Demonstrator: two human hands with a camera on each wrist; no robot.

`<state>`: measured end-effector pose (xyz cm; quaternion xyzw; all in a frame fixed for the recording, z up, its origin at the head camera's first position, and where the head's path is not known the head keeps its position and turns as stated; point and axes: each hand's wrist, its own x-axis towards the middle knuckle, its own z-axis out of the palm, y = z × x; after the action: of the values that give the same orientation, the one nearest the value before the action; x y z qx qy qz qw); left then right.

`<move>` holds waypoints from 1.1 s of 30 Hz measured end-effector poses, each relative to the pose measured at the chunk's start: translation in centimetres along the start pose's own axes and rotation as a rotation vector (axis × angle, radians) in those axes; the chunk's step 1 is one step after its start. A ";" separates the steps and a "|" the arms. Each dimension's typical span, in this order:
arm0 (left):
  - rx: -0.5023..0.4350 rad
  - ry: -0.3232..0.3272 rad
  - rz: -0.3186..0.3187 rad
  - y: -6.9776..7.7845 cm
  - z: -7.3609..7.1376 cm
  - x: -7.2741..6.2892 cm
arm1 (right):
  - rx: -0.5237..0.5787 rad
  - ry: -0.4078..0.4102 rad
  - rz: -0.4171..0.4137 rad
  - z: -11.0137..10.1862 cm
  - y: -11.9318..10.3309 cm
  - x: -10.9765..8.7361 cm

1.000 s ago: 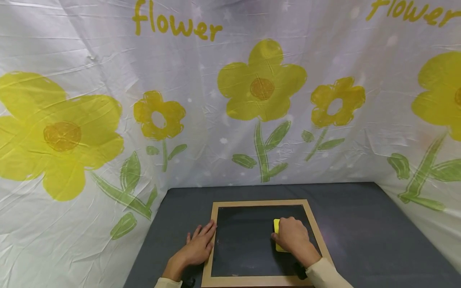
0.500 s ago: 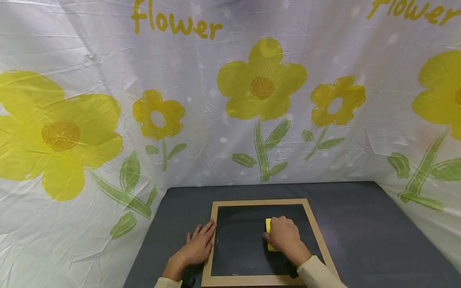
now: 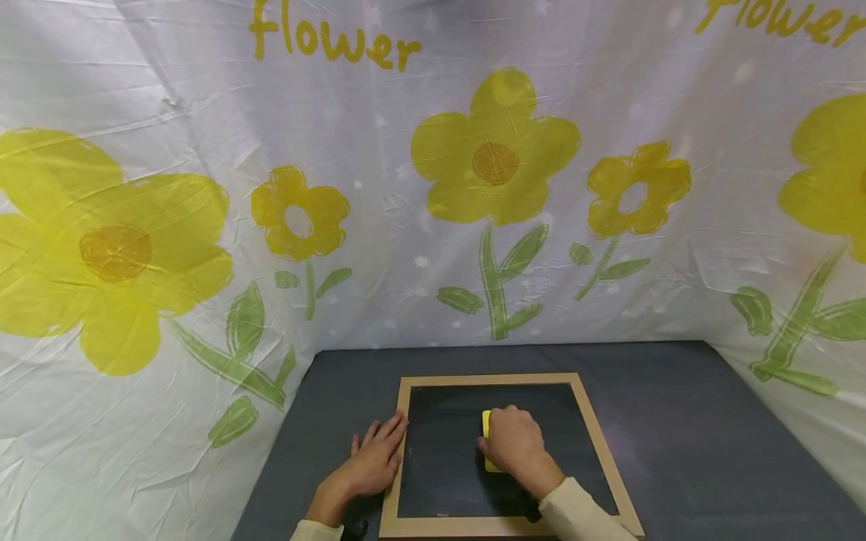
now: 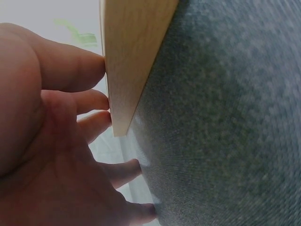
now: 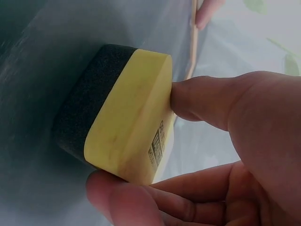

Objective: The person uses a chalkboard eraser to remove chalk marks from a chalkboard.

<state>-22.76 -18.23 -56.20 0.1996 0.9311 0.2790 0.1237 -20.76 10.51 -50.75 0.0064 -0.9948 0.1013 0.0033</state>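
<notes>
A blackboard (image 3: pixel 440 451) in a light wooden frame (image 3: pixel 487 379) lies on the dark table. My right hand (image 3: pixel 514 439) grips a yellow board eraser (image 5: pixel 127 108), thumb on one side and fingers on the other. The eraser's dark felt pad (image 5: pixel 89 99) faces down against the board's surface, near its middle. In the head view most of the eraser is covered by the hand. My left hand (image 3: pixel 372 462) rests at the frame's left edge with fingers spread. The left wrist view has its thumb and two fingertips touching the wooden edge (image 4: pixel 131 56), other fingers reaching down to the cloth.
Grey-black cloth covers the table (image 3: pixel 704 451) around the board. A white curtain (image 3: pixel 392 300) printed with yellow flowers hangs behind it and along both sides. Faint pale marks (image 3: pixel 443 515) show near the board's lower edge.
The right hand has slid the eraser leftward across the blackboard, from its right part to about the middle. The left hand has stayed at the frame's left edge.
</notes>
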 end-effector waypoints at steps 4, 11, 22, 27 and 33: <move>-0.017 0.016 -0.001 0.4 -0.1 -0.3 | -0.006 -0.007 -0.010 0.0 -0.8 0.1; -0.017 0.030 0.024 -0.2 0.4 -0.2 | 0.019 -0.001 -0.050 0.1 -2.1 0.1; -0.009 -0.004 0.002 0.1 0.0 -0.1 | 0.029 -0.012 -0.064 0.4 -3.2 0.5; -0.005 -0.003 -0.011 -0.6 0.5 0.3 | 0.033 -0.028 -0.074 0.5 -4.0 0.6; -0.004 0.008 -0.004 0.4 -0.1 -0.1 | 0.027 -0.003 -0.101 0.9 -5.2 0.7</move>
<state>-22.64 -18.01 -55.85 0.1965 0.9314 0.2815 0.1209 -21.35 5.19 -50.60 0.0567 -0.9918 0.1145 0.0067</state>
